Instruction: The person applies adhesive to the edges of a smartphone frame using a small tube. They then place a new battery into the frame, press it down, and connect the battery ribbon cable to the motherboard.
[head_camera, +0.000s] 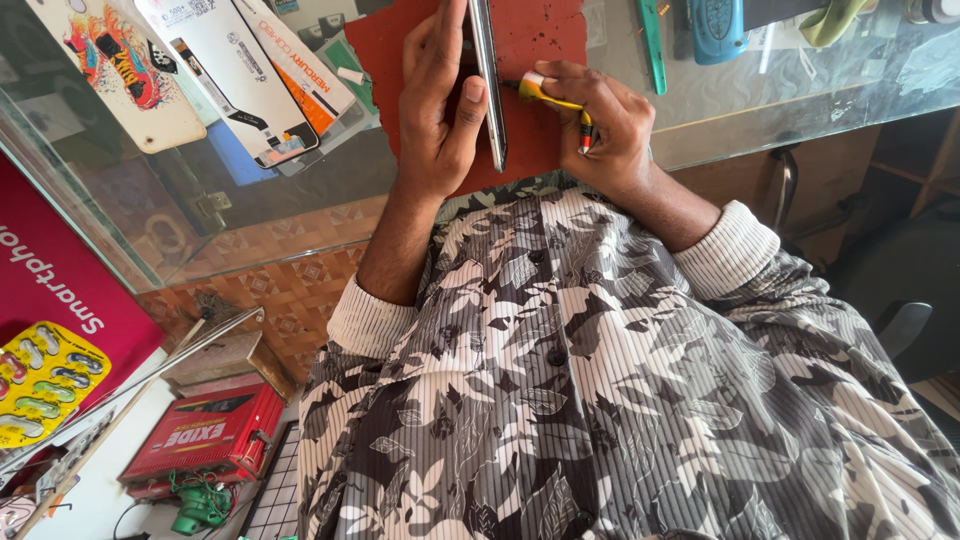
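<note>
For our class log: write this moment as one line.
left hand: holds phone on edge | right hand: yellow screwdriver at phone | surface: red mat

Phone (487, 80) on edge above mat (540, 40), screwdriver (555, 100) at its right

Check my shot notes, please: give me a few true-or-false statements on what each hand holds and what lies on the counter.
1. The left hand holds a thin phone on its edge. True.
2. The right hand is empty. False: it grips a yellow-handled tool, tip at the phone's edge.
3. The hands work over a red mat on a glass counter. True.
4. The mat is green. False: it is red.
5. The person wears a plain white shirt. False: a leaf-patterned shirt.
</note>
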